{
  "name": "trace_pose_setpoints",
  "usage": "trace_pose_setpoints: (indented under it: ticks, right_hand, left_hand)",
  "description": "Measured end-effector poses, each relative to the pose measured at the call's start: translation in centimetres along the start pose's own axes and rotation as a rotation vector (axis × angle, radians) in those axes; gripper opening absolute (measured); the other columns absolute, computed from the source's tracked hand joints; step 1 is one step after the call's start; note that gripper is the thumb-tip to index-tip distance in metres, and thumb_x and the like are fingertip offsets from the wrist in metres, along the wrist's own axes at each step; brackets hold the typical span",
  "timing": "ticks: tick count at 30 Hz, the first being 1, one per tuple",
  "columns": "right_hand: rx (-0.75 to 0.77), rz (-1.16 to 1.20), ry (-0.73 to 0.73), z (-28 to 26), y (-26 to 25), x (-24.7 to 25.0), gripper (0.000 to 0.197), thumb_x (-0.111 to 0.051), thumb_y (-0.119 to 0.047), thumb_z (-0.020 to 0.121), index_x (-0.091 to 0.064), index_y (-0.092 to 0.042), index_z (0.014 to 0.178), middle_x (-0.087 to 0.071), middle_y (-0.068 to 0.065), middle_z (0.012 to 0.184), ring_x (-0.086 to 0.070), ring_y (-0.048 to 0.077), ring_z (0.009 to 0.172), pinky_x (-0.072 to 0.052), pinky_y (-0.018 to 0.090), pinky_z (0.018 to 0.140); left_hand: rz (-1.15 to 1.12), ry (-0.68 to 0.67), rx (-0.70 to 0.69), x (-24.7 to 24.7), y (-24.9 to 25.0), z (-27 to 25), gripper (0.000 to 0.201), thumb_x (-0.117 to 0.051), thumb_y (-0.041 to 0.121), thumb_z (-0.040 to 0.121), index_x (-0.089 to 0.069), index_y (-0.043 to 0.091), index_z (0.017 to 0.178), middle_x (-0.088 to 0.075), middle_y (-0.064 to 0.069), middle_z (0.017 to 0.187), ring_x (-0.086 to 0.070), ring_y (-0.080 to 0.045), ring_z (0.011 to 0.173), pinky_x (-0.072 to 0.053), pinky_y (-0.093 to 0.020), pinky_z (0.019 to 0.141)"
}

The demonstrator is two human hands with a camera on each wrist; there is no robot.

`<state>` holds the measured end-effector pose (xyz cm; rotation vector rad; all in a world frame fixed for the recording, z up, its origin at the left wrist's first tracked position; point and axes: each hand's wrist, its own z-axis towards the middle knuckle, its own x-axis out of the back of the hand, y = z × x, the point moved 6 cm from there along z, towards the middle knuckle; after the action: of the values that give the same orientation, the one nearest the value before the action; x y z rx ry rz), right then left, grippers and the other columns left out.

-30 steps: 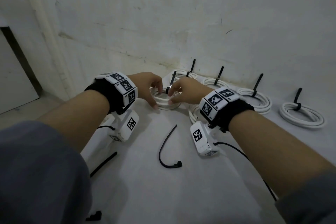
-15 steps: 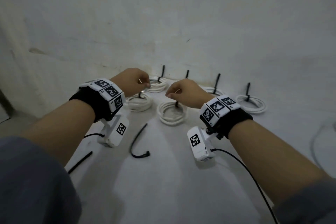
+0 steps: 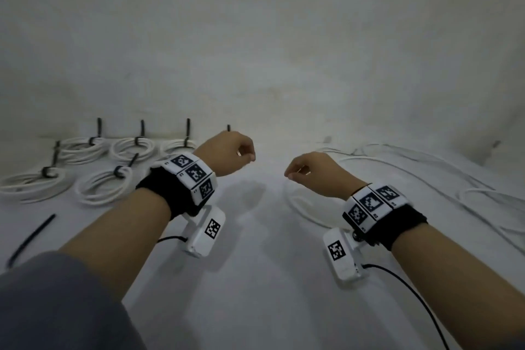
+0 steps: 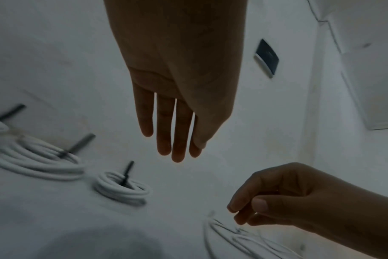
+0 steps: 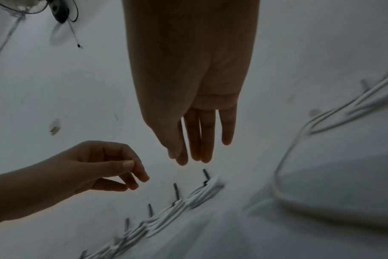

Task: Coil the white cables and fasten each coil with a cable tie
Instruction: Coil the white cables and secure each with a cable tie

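Note:
Several white cable coils, each bound with a black cable tie, lie on the white floor at the left; the nearest coil [image 3: 105, 185] is just left of my left wrist. Untied white cables [image 3: 412, 167] trail loose over the floor at the right, and one cable loop [image 3: 301, 207] lies under my right hand. My left hand [image 3: 244, 155] and right hand [image 3: 295, 173] hover side by side above the floor, fingers loosely curled, holding nothing. The left wrist view shows a tied coil [image 4: 122, 189] below the empty left hand [image 4: 173, 140]. The right wrist view shows the empty right hand [image 5: 195, 149].
A spare black cable tie [image 3: 31, 239] lies on the floor at the near left. The white wall [image 3: 284, 65] rises just behind the coils. A dark plate [image 4: 267, 57] sits on the wall. A fan [image 5: 33, 7] stands off to the side.
Both hands have let go of the coil they were tying and moved right, away from the row of tied coils. My view has swung right, bringing the loose cables in.

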<state>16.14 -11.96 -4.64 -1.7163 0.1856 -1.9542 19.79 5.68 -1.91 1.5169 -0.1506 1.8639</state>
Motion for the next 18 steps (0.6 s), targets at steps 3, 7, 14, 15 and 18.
trace_pose_setpoints:
  ticks: [3,7,14,15,18]
  right_hand:
    - [-0.150,-0.052,0.026,-3.9,5.7,3.1,0.013,-0.060,-0.020,0.090,-0.070,-0.014,0.095,-0.067,-0.002,0.094,-0.054,0.004,0.076,-0.038,0.012,0.063]
    - [-0.312,-0.120,0.024,-7.6,11.9,5.7,0.016,-0.061,-0.021,0.090,-0.068,-0.014,0.101,-0.066,0.002,0.103,-0.053,0.009,0.086,-0.037,0.020,0.076]
    - [-0.379,-0.083,-0.009,-8.6,15.1,5.4,0.025,-0.069,-0.017,0.084,-0.067,-0.015,0.109,-0.062,0.003,0.112,-0.056,0.013,0.095,-0.040,0.019,0.082]
    - [-0.379,-0.089,-0.021,-8.6,15.4,5.2,0.027,-0.069,-0.015,0.084,-0.066,-0.015,0.111,-0.061,0.004,0.115,-0.056,0.014,0.098,-0.040,0.019,0.082]
    - [-0.382,-0.094,-0.066,-8.4,16.3,4.4,0.031,-0.067,-0.011,0.083,-0.066,-0.015,0.113,-0.060,0.003,0.120,-0.056,0.017,0.107,-0.040,0.019,0.083]
  left_hand:
    - [-0.034,-0.051,-0.064,-3.5,5.0,2.2,0.012,-0.057,0.022,0.091,-0.068,0.020,0.088,-0.063,0.007,0.085,-0.052,-0.001,0.070,-0.040,-0.023,0.073]
    - [-0.064,-0.138,-0.085,-7.9,10.3,4.6,0.015,-0.055,0.023,0.092,-0.068,0.016,0.095,-0.064,0.004,0.094,-0.055,-0.011,0.083,-0.041,-0.025,0.077]
    - [-0.087,-0.188,0.099,-13.7,12.0,8.7,0.016,-0.056,0.021,0.090,-0.067,0.012,0.096,-0.066,-0.007,0.109,-0.060,-0.023,0.101,-0.048,-0.031,0.086]
    - [-0.095,-0.186,0.129,-14.2,12.0,9.2,0.016,-0.056,0.022,0.090,-0.066,0.012,0.097,-0.066,-0.008,0.110,-0.060,-0.023,0.101,-0.048,-0.031,0.085]
    - [-0.130,-0.181,0.199,-15.3,12.2,10.6,0.020,-0.056,0.025,0.092,-0.064,0.008,0.099,-0.066,-0.011,0.106,-0.061,-0.026,0.100,-0.046,-0.032,0.082]
